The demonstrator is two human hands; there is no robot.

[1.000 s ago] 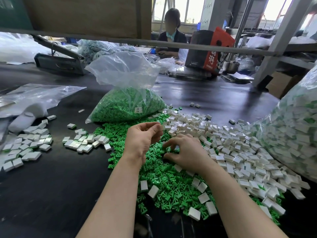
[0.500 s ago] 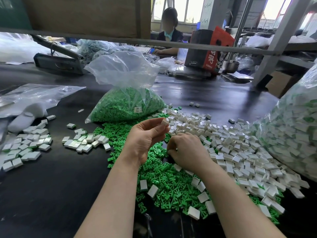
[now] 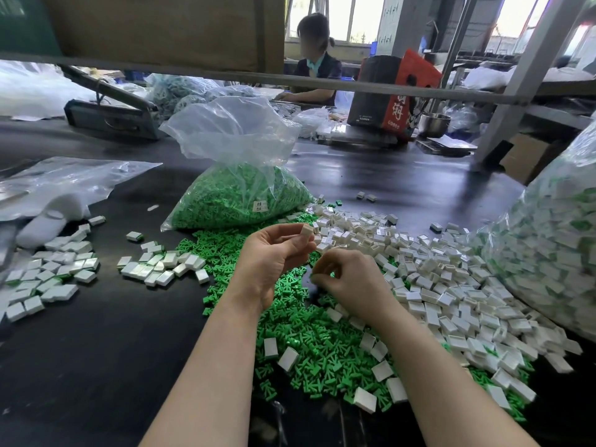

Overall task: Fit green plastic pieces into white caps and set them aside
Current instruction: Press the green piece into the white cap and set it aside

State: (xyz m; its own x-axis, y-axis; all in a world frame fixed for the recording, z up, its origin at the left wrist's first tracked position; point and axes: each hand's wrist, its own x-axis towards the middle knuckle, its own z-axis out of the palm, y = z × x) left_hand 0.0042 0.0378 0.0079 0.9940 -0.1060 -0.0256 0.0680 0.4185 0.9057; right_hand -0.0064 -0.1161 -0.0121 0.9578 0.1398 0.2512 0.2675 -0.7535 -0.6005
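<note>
Above the green pile on the worktop (image 3: 96, 366), left hand (image 3: 271, 259) pinches a white cap (image 3: 306, 229) at its fingertips, raised. Right hand (image 3: 350, 279), fingers curled, pinches a green piece (image 3: 312, 276) just below and right of the cap. Likely next: piece goes up-left into cap. Finished caps (image 3: 161, 267) lie far left.

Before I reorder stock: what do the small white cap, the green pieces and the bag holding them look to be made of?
White cap, pinched in the left hand: seemingly moulded plastic, opaque, smooth with crisp edges. Green pieces: likely rigid plastic, uniform bright colour, identical shapes. Bag: thin clear plastic film, crinkled and glossy, contents visible through it.
</note>
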